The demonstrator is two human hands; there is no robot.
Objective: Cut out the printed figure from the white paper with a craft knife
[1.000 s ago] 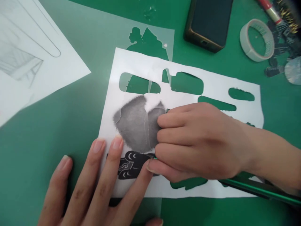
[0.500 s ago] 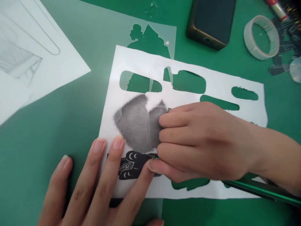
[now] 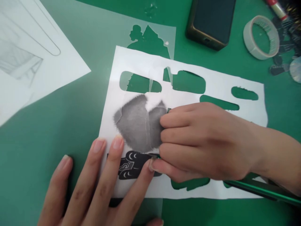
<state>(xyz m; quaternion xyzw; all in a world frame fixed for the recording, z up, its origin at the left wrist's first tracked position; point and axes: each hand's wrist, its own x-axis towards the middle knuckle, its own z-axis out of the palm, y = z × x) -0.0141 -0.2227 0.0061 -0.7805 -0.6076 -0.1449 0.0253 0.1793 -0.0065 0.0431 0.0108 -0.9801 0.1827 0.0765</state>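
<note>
A white paper sheet [image 3: 145, 64] with several cut-out holes lies on a green cutting mat [image 3: 42, 131]. It carries a grey shaded print [image 3: 136, 121] and a small black patterned figure [image 3: 130, 164]. My left hand [image 3: 94, 188] lies flat with fingers spread, pressing the sheet's lower left corner beside the black figure. My right hand [image 3: 202, 141] is curled on the sheet, fingers closed round a green craft knife [image 3: 261, 190]. The knife's handle runs out to the lower right; its tip is at the black figure's upper edge, mostly hidden by my fingers.
A translucent film [image 3: 98, 34] with a cut silhouette lies under the sheet. White drawing paper [image 3: 28, 56] sits at the upper left. A dark phone [image 3: 211, 20], a tape roll [image 3: 261, 37], a glue stick [image 3: 277, 8] and dark scraps lie along the top right.
My right hand has shifted very slightly rightward along the black figure's top edge. The left hand has stayed put.
</note>
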